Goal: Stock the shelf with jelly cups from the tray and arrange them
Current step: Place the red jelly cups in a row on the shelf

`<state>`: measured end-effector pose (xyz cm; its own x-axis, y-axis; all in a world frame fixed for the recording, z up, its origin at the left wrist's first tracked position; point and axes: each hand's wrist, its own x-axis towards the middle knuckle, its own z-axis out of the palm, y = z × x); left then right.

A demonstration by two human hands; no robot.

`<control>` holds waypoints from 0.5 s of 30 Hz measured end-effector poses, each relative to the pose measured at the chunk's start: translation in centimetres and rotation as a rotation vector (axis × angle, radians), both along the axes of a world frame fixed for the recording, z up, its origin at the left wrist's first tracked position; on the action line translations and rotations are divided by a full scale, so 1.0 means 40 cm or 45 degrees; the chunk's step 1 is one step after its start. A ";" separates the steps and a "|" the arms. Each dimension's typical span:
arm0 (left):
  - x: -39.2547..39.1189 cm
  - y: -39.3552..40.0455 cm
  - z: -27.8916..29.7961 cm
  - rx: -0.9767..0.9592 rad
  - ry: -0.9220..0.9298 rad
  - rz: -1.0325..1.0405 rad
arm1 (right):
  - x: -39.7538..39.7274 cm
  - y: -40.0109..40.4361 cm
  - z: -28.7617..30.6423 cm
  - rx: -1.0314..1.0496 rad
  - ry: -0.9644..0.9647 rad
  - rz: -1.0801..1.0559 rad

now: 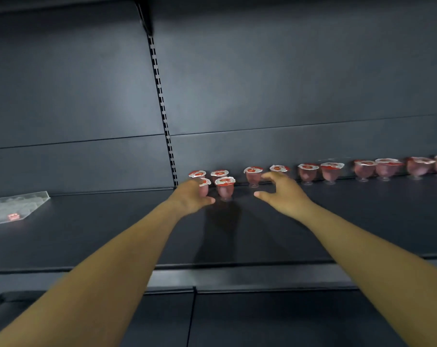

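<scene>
Several pink jelly cups with red-and-white foil lids stand in a row along the back of the dark shelf (337, 221), from the slotted upright out to the right edge. My left hand (191, 199) grips one jelly cup (204, 186) at the left end of the row, its lid showing above my fingers. Another cup (225, 187) stands just right of that hand, apart from it. My right hand (282, 190) hovers open with spread fingers in front of a cup (253, 175) and partly hides the cup (279, 168) behind it.
A clear plastic sheet or bag (14, 207) with a small red mark lies on the shelf at far left. The slotted upright (163, 113) divides the back panel. A lower shelf (262, 321) shows beneath my forearms. No tray is visible.
</scene>
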<state>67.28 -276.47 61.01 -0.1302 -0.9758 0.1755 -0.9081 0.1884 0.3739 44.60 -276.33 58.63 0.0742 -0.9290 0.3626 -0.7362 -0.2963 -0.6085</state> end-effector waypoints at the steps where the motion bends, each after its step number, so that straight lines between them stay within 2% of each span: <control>1: -0.020 0.032 0.006 -0.034 -0.018 -0.032 | -0.027 0.041 0.012 -0.031 0.104 -0.012; 7: -0.174 0.257 0.006 -0.178 -0.272 -0.139 | -0.181 0.324 0.032 -0.060 0.444 -0.083; 11: -0.305 0.424 -0.041 -0.278 -0.195 -0.255 | -0.281 0.503 -0.023 -0.103 0.516 -0.149; 15: -0.435 0.558 -0.130 -0.249 -0.192 -0.388 | -0.387 0.643 -0.106 -0.072 0.578 -0.172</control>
